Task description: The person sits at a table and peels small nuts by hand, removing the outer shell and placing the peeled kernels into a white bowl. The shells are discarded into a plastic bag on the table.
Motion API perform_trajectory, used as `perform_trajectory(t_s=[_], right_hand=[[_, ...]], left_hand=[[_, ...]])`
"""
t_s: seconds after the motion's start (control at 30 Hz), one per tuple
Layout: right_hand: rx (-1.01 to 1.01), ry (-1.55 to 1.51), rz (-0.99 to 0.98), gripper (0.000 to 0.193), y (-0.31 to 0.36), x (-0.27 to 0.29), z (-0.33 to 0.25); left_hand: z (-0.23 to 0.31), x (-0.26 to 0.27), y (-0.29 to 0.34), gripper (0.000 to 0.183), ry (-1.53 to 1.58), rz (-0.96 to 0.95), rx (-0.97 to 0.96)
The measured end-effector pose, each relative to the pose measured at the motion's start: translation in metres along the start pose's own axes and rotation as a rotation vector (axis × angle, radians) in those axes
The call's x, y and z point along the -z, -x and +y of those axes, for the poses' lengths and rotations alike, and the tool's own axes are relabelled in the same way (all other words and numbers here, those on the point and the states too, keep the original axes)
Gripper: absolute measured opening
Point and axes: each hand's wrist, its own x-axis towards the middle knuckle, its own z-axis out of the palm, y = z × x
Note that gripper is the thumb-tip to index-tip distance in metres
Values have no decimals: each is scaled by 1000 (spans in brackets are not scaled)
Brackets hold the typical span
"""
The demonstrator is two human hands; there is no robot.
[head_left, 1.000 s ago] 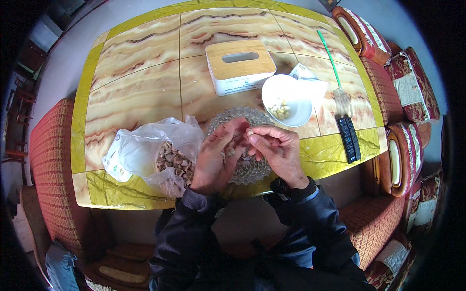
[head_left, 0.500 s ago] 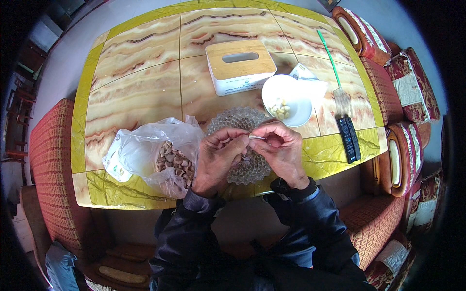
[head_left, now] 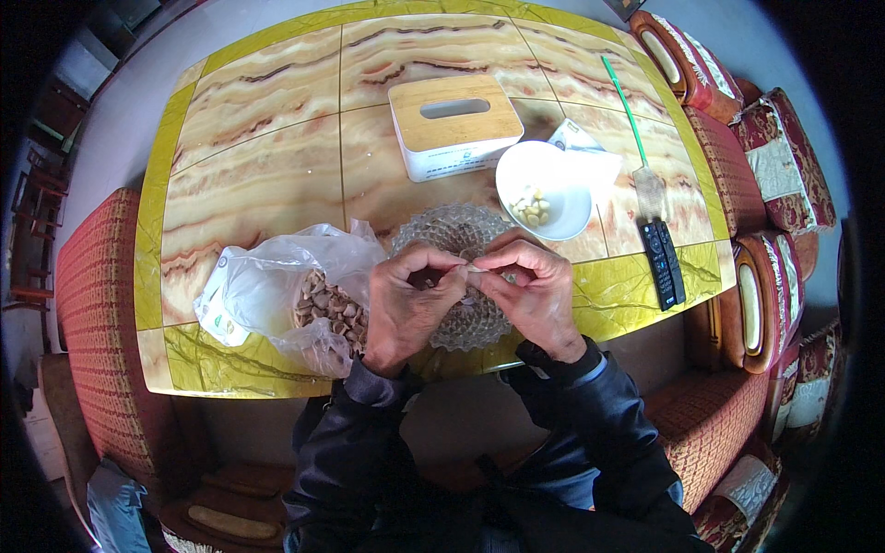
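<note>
Both hands meet over a cut-glass dish (head_left: 426, 227), fingertips pinched together. Between them is a small pale garlic clove (head_left: 473, 268), mostly covered by the fingers. My left hand (head_left: 406, 309) grips it from one side, and my right hand (head_left: 536, 300) pinches it from the other. Bits of skin seem to lie in the dish, though the hands hide much of it. Left of my left hand, a clear plastic bag (head_left: 263, 276) lies open with many brownish unpeeled garlic cloves (head_left: 329, 306) inside. Several peeled cloves (head_left: 531, 208) sit in a white bowl (head_left: 573, 214) beyond my right hand.
A tissue box (head_left: 456, 138) with a wooden lid stands behind the dish. To the right lie a green-handled fly swatter (head_left: 636, 138) and a dark remote control (head_left: 661, 263). The marble-patterned table (head_left: 249, 157) has sofas (head_left: 101, 304) around it.
My fingers have shifted slightly around the clove, with the fingertips lower and closer together. The bag, dish and bowl stay in place.
</note>
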Motion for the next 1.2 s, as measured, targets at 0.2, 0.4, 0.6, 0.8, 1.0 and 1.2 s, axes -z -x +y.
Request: perform_trajectory(t_s=[0.2,0.4,0.6,0.8,1.0,1.2], right_hand=[[-132,-242,-45,23,3,3,4],[-221,-470,-1,19,8,-4,12],[-477,-767,12,17,6,-3,10],[-571,-889,23,17,6,-4,8],[-516,-969,109,15,7,-6,6],[-561,-967,132,15,8,-3,6]], left_hand=[[-1,2,1,8,3,32,-73],[-1,-4,3,9,226,18,-4],[-1,-6,5,6,311,55,110],[0,-9,4,8,231,83,27],[1,-17,5,14,7,66,-117],[0,-20,3,17,-92,27,-253]])
